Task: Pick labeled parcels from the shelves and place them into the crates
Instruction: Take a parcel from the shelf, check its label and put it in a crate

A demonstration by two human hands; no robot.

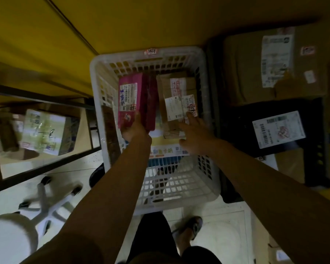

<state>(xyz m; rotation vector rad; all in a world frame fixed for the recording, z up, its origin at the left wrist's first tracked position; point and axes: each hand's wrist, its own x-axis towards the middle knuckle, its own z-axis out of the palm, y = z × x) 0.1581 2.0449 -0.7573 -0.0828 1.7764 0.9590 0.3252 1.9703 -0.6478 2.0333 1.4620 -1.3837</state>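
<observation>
- White plastic crate [149, 52] sits just ahead of the person, with a pink parcel [131, 98] and a brown cardboard parcel [176, 103] side by side inside it, both labeled.
- Left hand [134, 128] grips the near end of the pink parcel, thumb on its top face.
- Right hand [196, 130] is released, fingers straight and spread, touching the near end of the brown cardboard parcel.
- Right of the crate lie a large brown box [255, 63] and a black parcel [278, 128] with a white label.
- Left, a shelf [46, 168] holds a printed box [48, 132].
</observation>
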